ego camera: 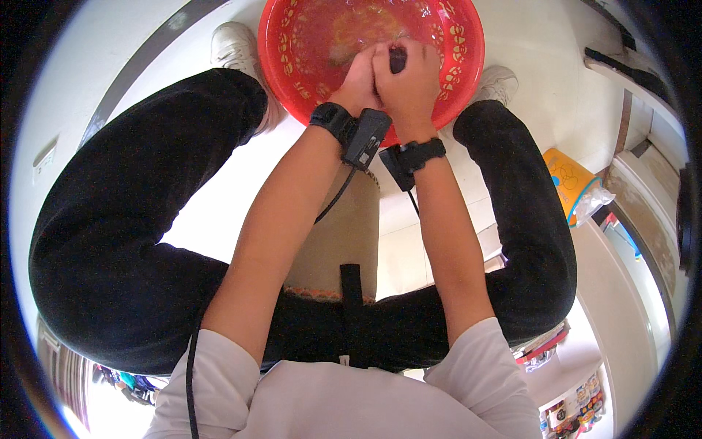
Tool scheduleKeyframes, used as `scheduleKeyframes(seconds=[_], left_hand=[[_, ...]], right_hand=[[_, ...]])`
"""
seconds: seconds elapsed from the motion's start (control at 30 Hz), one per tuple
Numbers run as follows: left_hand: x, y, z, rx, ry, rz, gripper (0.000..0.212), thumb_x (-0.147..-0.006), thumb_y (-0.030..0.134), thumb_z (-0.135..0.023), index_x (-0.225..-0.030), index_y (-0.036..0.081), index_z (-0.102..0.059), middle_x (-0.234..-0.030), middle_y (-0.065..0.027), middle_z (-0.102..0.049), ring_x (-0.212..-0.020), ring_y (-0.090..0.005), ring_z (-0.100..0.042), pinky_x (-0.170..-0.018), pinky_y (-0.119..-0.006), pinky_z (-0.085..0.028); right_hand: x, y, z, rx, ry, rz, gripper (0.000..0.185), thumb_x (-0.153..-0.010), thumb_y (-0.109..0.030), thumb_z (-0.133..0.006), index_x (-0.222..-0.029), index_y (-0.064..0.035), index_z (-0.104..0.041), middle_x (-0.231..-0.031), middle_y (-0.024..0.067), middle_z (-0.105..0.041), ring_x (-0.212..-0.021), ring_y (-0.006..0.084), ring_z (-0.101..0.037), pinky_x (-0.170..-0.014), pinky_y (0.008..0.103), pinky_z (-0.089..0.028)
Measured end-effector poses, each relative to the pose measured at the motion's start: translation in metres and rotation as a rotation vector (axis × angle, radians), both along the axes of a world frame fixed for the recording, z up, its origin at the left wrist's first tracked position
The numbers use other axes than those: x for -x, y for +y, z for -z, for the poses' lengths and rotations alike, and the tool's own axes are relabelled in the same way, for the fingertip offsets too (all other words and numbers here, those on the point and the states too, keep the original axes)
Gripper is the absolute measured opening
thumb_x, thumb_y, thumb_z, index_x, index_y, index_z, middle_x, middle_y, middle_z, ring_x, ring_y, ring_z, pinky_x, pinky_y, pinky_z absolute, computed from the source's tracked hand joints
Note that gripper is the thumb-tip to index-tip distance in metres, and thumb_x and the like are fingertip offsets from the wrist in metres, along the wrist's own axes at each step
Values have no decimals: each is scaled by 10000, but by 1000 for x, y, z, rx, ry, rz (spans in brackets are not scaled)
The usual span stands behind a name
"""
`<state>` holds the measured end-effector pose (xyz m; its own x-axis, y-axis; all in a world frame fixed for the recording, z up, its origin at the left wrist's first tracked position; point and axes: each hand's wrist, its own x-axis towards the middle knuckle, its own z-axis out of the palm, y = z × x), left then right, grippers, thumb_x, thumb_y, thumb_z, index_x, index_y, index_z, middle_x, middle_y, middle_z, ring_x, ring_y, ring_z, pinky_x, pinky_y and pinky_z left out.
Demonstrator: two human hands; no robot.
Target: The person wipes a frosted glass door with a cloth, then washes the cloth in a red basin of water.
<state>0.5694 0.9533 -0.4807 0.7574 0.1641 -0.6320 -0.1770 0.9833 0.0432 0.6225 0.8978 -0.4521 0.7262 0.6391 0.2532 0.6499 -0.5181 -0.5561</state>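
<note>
A red plastic basin (272,71) with a yellowish printed pattern stands on the floor between my feet, holding water. Over its near part my left hand (359,82) and my right hand (411,77) are pressed together around a small dark item (398,59). It shows through the gap between my right thumb and fingers, and a dark sliver appears between the palms. The rest is hidden, so its kind cannot be made out. My left fingers are mostly covered by the right hand.
Black wrist straps carry small boxes (368,137) with trailing cables. A beige seat (351,230) shows between my legs. An orange bin (570,184) with a plastic liner stands at the right, near a white shelf unit (614,307) with packaged goods on it.
</note>
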Motion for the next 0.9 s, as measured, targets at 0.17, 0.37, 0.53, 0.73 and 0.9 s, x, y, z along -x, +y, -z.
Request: scheduleKeyframes(seconds=[0.17,0.37,0.53,0.73,0.9], left_hand=[[-2,-2,24,-157,163,169,227,-914,219,-443,-995,68,-592,-971,-71,-621,-911,-219,-586,-818,-348,-476],[0,6,37,-948,456,518,390,-853,326,-515,-976,-33,-608,-926,-162,-651,-810,-302,-628,-719,-403,-484],[10,18,66,-1454,455,603,464,-811,413,-526,-983,-5,-628,-1001,-250,-607,-954,-369,-588,-800,-417,-461],[24,30,53,-1339,840,661,333,-757,225,-651,-999,-3,-639,-880,-183,-663,-845,-277,-638,-767,-335,-480],[37,58,98,-1684,961,459,298,-684,168,-627,-944,26,-656,-922,-211,-641,-910,-350,-610,-802,-406,-473]], right_hand=[[-9,-16,33,147,-158,-108,180,-826,-210,-540,-823,-30,-530,-820,171,-551,-764,356,-541,-644,443,-459],[-20,-23,49,351,-61,-162,199,-870,-236,-501,-845,-40,-515,-780,169,-588,-715,374,-589,-607,470,-486],[-30,-18,58,456,-10,-131,292,-916,-296,-424,-838,-33,-527,-813,192,-604,-741,374,-581,-642,483,-465],[-43,-38,77,575,-284,-3,264,-856,-263,-491,-950,-26,-558,-906,182,-601,-863,344,-562,-785,480,-428],[-32,-34,76,514,-116,-175,285,-769,-180,-564,-989,-1,-546,-1007,200,-544,-965,352,-513,-831,482,-404]])
